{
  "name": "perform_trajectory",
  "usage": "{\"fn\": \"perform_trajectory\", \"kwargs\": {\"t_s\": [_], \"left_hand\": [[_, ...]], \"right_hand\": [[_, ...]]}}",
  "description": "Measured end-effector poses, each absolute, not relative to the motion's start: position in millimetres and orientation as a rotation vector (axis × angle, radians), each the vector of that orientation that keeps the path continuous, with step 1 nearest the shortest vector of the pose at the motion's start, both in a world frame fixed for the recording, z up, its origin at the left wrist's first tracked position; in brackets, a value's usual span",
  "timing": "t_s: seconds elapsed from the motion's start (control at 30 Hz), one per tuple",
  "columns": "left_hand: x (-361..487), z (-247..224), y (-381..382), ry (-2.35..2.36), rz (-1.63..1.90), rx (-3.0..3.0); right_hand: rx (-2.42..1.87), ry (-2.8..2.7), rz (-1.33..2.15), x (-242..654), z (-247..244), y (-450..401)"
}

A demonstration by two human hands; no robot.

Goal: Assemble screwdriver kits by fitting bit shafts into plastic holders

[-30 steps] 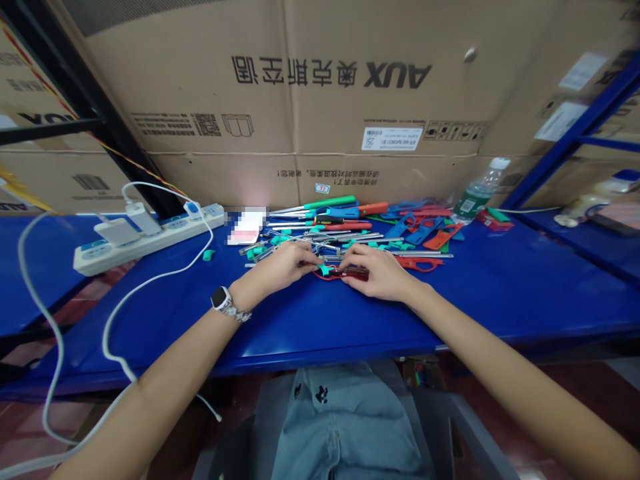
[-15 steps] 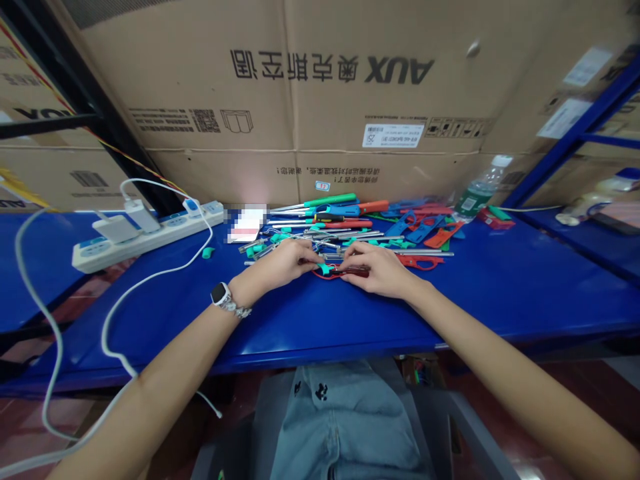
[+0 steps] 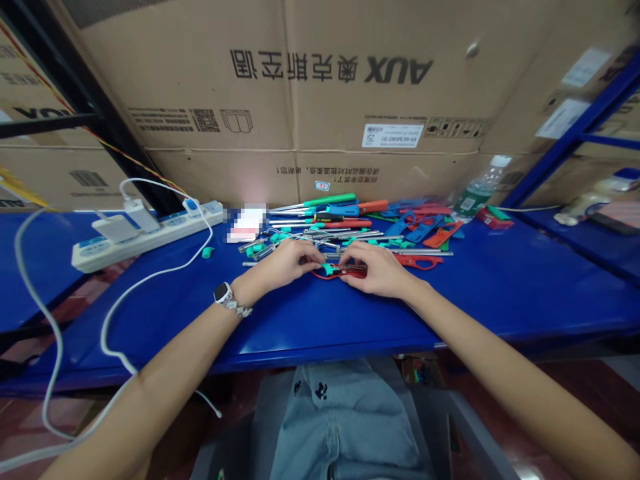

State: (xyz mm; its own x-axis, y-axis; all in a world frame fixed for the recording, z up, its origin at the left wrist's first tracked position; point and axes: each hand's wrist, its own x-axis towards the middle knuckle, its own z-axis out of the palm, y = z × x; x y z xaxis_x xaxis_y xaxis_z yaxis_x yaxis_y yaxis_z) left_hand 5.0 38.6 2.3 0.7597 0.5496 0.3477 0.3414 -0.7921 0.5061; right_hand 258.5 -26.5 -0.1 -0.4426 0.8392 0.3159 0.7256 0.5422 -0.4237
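Note:
My left hand (image 3: 300, 259) pinches a small teal plastic piece (image 3: 329, 269) between thumb and fingers. My right hand (image 3: 373, 267) is closed on a dark red part (image 3: 354, 271) that looks like the translucent body of a long-nosed lighter. The two parts meet or nearly meet between my fingertips. A red loop-shaped handle edge (image 3: 325, 275) shows just below them, partly hidden by the hands. Right behind the hands lies a pile of metal lighter tubes (image 3: 360, 235) with loose teal pieces (image 3: 260, 249). A red handle shell (image 3: 423, 262) lies right of my right hand.
Assembled lighters with green (image 3: 330, 199) and orange (image 3: 374, 206) ends lie behind the tubes, beside blue handle shells (image 3: 423, 229). A water bottle (image 3: 475, 197) stands at the right. A power strip (image 3: 150, 238) with white cables lies left on the blue tabletop (image 3: 320, 327), against a cardboard box (image 3: 330, 107).
Both hands stay in nearly the same place. The teal piece has shifted very slightly to the right and turned a little between the fingertips.

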Motion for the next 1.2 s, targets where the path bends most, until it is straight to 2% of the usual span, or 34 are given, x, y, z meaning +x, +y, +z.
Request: {"fn": "perform_trajectory", "kwargs": {"t_s": [0.3, 0.5, 0.8, 1.2], "left_hand": [[7, -1, 34, 0.656, 0.716, 2.471], [7, -3, 33, 0.696, 0.712, 2.516], [14, -2, 33, 0.761, 0.585, 2.655], [13, -6, 30, 0.744, 0.583, 2.667]], "right_hand": [[-1.391, -2.248, 0.051, 231, 3, -27], [-1.499, -2.267, 0.121, 219, 6, -28], [-1.439, -2.151, 0.119, 221, -9, -34], [-1.490, -2.134, 0.133, 220, -7, -37]]}}
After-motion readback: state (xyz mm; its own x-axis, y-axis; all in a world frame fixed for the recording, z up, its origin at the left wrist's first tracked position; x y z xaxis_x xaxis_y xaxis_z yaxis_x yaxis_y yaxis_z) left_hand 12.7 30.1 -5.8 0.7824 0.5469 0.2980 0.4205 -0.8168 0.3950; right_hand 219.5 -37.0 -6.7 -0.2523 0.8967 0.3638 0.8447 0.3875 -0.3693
